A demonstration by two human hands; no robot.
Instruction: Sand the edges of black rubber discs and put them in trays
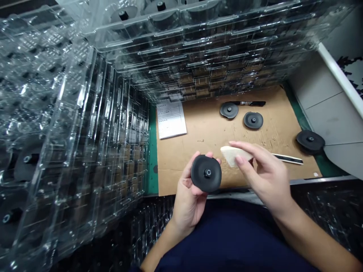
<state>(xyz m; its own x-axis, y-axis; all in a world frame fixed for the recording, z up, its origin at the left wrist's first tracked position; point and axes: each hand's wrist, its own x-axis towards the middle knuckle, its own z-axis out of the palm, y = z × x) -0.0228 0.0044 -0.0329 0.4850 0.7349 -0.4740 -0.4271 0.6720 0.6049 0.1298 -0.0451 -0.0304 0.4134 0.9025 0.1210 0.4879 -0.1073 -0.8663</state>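
Observation:
My left hand [190, 200] grips a round black plastic part [202, 180] by its edge, its short central stem facing up at me. Just to the right, my right hand [269, 177] pinches a cream-white wedge-shaped pad [233, 154] between thumb and fingers; it looks like felt or sponge. The pad is apart from the black part. Two similar black parts, one [229, 110] beside a black marker pen [252, 103] and another [253, 120], lie farther back on the cardboard sheet [198, 151]. A knife-like strip with a white edge [289, 159] lies beyond my right hand.
Stacked clear plastic trays [113, 124] rise at the left, and more trays [198, 49] stand across the back. A printed paper [171, 120] lies at the cardboard's left. Another black part [310, 142] sits at the right edge near a pale panel [326, 94].

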